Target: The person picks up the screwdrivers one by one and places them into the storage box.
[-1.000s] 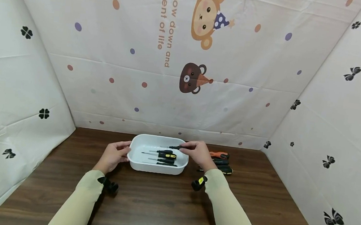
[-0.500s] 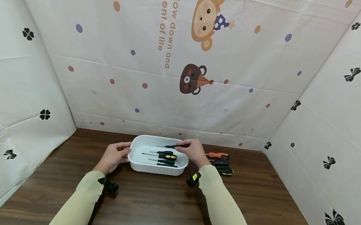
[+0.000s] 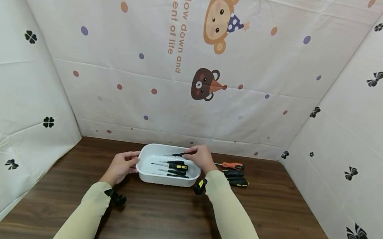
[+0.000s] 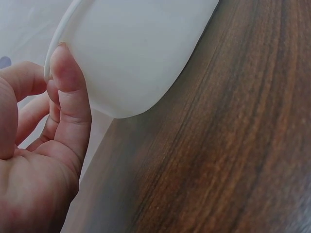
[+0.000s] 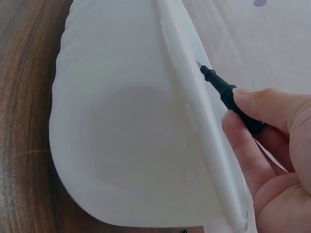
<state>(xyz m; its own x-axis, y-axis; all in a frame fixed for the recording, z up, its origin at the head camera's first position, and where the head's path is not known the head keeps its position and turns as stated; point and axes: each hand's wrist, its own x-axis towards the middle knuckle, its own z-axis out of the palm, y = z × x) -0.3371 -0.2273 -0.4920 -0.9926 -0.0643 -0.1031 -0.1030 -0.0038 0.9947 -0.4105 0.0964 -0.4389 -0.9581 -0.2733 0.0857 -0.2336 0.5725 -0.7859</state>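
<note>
A white plastic tray (image 3: 168,180) stands near the back of the table. My left hand (image 3: 120,166) pinches its left end; in the left wrist view the thumb and fingertips meet at the rim of the tray (image 4: 141,53). Over the tray's back right part, my right hand (image 3: 201,158) holds a small black-handled screwdriver (image 3: 177,155) by the handle, its thin shaft pointing left. The right wrist view shows thumb and fingers round the screwdriver's handle (image 5: 227,94). Several screwdrivers (image 3: 178,166) with dark handles lie side by side inside the tray, one marked yellow.
To the right of the tray, an orange-handled screwdriver (image 3: 233,165) and several black-handled screwdrivers (image 3: 238,182) lie on the brown wooden table (image 3: 164,220). A printed white cloth (image 3: 175,110) closes off the back, and cloth hangs on both sides too.
My right hand has moved left over the tray, bringing the screwdriver with it. More of the orange-handled screwdriver now shows. The left hand keeps its hold on the tray.
</note>
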